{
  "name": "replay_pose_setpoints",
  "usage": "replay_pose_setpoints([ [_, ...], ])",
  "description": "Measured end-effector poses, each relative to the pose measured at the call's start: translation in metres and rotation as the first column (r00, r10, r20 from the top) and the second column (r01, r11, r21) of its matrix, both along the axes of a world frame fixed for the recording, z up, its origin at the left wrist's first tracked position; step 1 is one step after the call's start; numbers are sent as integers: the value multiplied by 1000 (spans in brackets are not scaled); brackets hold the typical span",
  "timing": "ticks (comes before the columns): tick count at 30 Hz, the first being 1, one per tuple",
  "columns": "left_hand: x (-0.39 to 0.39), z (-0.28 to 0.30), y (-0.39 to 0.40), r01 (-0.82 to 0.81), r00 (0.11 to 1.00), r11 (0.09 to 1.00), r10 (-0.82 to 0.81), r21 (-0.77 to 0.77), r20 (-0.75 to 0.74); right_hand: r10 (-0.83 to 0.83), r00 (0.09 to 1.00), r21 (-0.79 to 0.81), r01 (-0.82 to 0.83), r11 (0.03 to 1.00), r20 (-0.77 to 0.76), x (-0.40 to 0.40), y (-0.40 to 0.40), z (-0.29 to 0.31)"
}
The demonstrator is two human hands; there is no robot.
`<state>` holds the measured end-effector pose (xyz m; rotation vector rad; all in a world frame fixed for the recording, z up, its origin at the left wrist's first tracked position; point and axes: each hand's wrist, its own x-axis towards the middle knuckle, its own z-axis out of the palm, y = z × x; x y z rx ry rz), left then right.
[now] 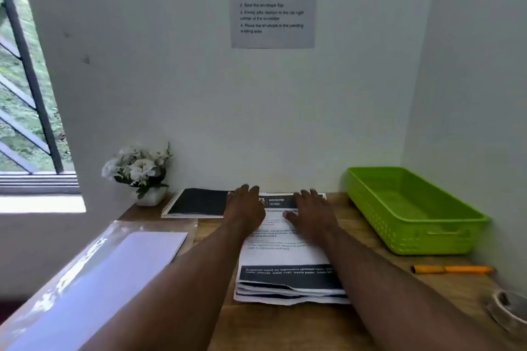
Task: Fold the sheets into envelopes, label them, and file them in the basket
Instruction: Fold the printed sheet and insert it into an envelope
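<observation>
- Head view: your left hand [245, 208] and right hand [312, 212] lie flat, fingers straight, pressing on the far end of the stack of printed sheets [288, 259] at the middle of the wooden desk [285, 328].
- The green basket [413, 216] sits at the right, apart from the sheets.
- An orange pen [453, 269] lies near the basket's front.
- A clear sleeve of white paper [114, 262] lies left; a black notebook [199, 202] and a flower pot [142, 174] stand behind it.
</observation>
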<state>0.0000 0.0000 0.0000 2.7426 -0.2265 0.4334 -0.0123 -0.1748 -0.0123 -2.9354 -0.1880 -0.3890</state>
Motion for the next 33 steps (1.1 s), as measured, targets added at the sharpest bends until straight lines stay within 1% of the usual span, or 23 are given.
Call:
replay_pose_setpoints([
  [1,-1,-6,3,-28,999,999,28,-15,-21,-6,1000,7,7,1000,-19,-1,0,-7],
  [2,0,-14,5,-44,999,996,42,-83,-33,-6,1000,32,7,999,-28,0,0,-13],
  [4,0,-29,8,-58,997,985,47,-163,-69,-10,997,63,15,998,-72,1,-1,-25],
  [6,2,-36,7,-47,997,989,36,-143,-74,-6,996,64,11,998,-87,4,-2,-27],
  [8,3,-35,3,-43,999,998,43,-55,-4,9,998,58,-5,998,-64,7,-4,-26],
  [10,2,-36,2,-50,998,999,50,-5,36,21,998,39,-19,999,-53,10,-6,-31],
  [13,-2,-34,3,-22,995,998,28,-59,94,38,999,51,-36,998,-31,13,-8,-34],
  [15,-6,-31,3,-9,984,996,24,-85,174,37,999,60,-36,998,-17,14,-8,-33],
  [17,-10,-28,5,4,978,987,30,-163,204,43,999,87,-42,995,-2,13,-8,-33],
  [20,-8,-29,8,23,969,943,61,-333,239,23,994,127,-37,991,108,7,-7,-31],
  [22,-7,-29,11,41,961,916,73,-399,266,-8,988,108,-8,994,151,1,-6,-26],
  [25,-12,-26,13,56,971,853,74,-519,226,-43,972,50,32,998,229,-6,-4,-14],
  [27,-16,-22,15,59,977,803,76,-594,200,-44,937,9,44,999,347,-6,-5,-11],
  [29,-18,-19,18,59,984,757,64,-651,164,-12,872,-64,50,997,489,-4,-5,-10],
  [30,-19,-17,18,47,986,733,73,-679,147,17,850,-105,45,993,526,-3,-5,-10],
  [31,-21,-14,19,22,985,711,104,-703,136,53,854,-132,18,991,517,-3,-4,-9],
  [32,-22,-11,19,7,980,676,143,-737,140,83,885,-135,-24,991,458,-4,-3,-8],
  [33,-25,-6,19,1,967,647,194,-763,166,99,925,-96,-68,993,367,-9,-2,-5],
])
